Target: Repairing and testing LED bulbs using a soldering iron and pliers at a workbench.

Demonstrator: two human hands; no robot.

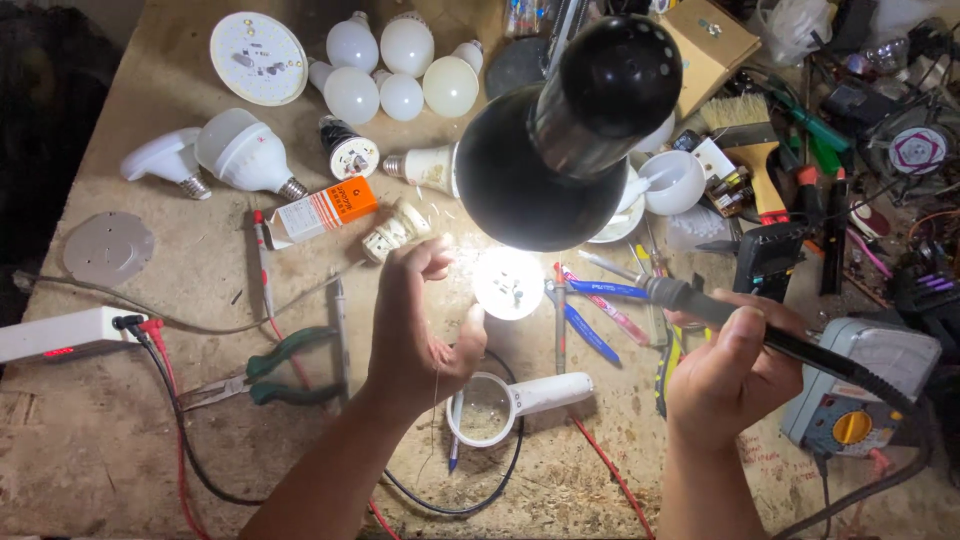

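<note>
Two bare forearms in view, no sleeves, no gloves. Left hand [415,335] bare, no rings or watch showing. Right hand [728,375] likewise plain, fingers [738,335] unadorned, wrist bare.

Single head-worn view, looking steeply down onto table [120,420] from close above; black lamp [560,140] crowding upper centre.
</note>
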